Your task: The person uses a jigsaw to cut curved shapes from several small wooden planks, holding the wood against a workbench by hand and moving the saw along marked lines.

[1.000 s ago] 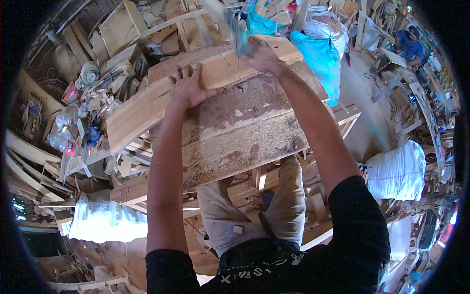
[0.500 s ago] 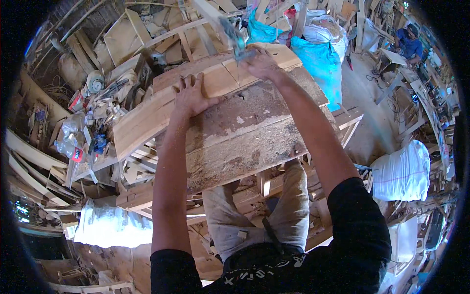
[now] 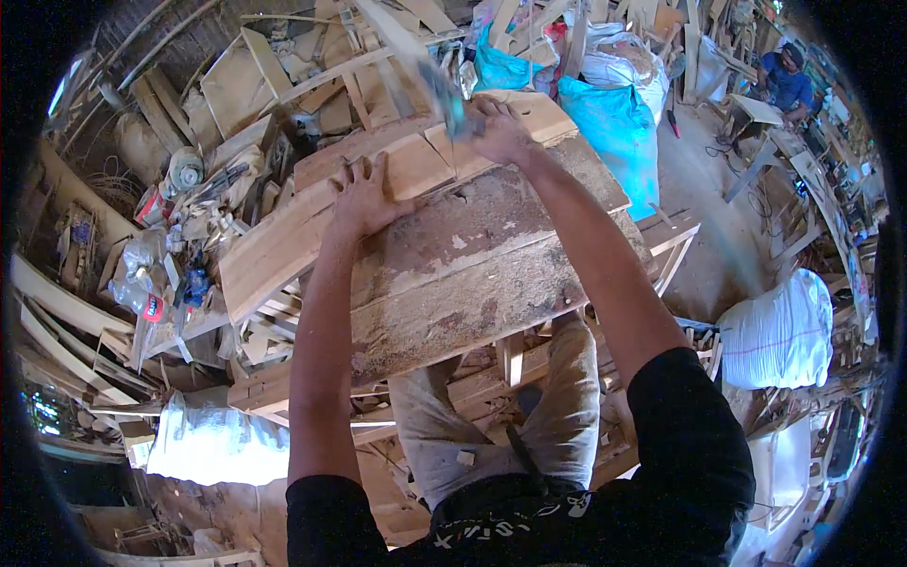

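Observation:
My left hand (image 3: 362,197) lies with fingers spread on a pale wooden plank (image 3: 283,250), pressing it against the worn workbench top (image 3: 472,255). Closed around the teal handle of a handsaw (image 3: 452,118) is my right hand (image 3: 501,130), at the plank's far right part. Motion blurs the saw, and its blade stretches up and to the left past the plank's far edge. A narrow cut line crosses the plank between my two hands, just left of the handle. My right fingers partly hide the handle.
Wood offcuts (image 3: 255,85) heap up behind the bench. A plastic bottle (image 3: 142,298) and clutter are at left. Blue sacks (image 3: 614,132) stand beyond the bench's right end, a white sack (image 3: 775,331) at right. Another person (image 3: 789,80) sits at far right.
The saw and my right hand have shifted slightly nearer to me. My left hand stays spread on the plank, and the view has tilted a little.

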`<state>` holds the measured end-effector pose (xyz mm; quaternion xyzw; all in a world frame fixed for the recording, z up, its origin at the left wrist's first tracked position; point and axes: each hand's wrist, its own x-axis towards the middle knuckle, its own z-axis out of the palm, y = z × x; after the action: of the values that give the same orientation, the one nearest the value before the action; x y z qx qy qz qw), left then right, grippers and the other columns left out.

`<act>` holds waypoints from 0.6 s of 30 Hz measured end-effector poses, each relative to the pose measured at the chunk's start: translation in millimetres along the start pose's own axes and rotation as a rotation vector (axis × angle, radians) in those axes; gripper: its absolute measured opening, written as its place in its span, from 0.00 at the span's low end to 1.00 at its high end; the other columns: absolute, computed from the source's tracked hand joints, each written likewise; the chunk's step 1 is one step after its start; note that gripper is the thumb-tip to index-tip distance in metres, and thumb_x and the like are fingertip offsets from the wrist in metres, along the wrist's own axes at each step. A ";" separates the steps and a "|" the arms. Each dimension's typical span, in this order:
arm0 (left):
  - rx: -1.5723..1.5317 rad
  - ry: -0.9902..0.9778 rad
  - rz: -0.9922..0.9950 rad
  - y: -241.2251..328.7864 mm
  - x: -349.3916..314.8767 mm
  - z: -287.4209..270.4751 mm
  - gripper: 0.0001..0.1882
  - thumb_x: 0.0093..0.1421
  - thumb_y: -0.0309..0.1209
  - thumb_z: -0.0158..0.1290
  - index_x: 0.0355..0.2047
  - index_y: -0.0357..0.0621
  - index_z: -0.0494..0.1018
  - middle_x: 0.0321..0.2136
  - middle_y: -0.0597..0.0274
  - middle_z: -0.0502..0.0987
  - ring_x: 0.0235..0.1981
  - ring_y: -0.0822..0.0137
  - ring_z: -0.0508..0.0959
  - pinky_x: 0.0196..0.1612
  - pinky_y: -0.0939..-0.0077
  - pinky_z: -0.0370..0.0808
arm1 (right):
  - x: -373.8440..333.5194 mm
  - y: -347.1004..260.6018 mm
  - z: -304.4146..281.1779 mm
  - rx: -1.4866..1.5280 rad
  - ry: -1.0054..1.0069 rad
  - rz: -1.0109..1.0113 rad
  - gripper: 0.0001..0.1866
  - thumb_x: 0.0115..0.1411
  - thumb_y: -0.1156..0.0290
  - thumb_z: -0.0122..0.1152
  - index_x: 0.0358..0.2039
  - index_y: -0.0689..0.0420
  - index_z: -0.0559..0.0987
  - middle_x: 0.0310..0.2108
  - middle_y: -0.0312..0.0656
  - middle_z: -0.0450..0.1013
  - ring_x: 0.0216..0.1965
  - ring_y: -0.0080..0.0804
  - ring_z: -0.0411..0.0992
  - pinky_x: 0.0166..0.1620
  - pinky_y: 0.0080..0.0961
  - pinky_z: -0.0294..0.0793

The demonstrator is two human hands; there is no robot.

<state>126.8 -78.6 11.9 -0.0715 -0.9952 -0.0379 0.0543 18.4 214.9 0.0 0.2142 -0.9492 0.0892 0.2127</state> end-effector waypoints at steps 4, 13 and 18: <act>-0.010 0.019 0.001 2.0 5.2 -0.1 0.67 0.46 0.74 0.62 0.78 0.55 0.48 0.76 0.38 0.49 0.76 0.28 0.40 0.71 0.22 0.41 | 1.2 12.2 3.6 -0.031 0.033 -0.019 0.36 0.66 0.41 0.52 0.70 0.45 0.68 0.71 0.55 0.60 0.73 0.57 0.56 0.73 0.54 0.54; -0.019 0.032 -0.022 7.8 13.8 -2.9 0.69 0.44 0.80 0.57 0.77 0.52 0.50 0.74 0.37 0.52 0.75 0.25 0.43 0.71 0.21 0.41 | 10.4 26.2 15.4 -0.010 0.041 -0.003 0.35 0.68 0.45 0.51 0.70 0.49 0.66 0.70 0.58 0.61 0.73 0.59 0.56 0.73 0.56 0.54; -0.019 0.007 -0.125 -16.0 9.9 1.8 0.70 0.43 0.81 0.57 0.77 0.51 0.50 0.75 0.36 0.50 0.75 0.26 0.42 0.71 0.21 0.40 | 1.1 -13.2 1.6 0.050 -0.009 -0.015 0.35 0.69 0.42 0.50 0.70 0.48 0.67 0.73 0.56 0.57 0.74 0.57 0.55 0.74 0.55 0.51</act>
<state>114.5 -92.8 10.2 -0.0094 -0.9972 -0.0507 0.0547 22.8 202.2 0.1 0.2268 -0.9460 0.1103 0.2035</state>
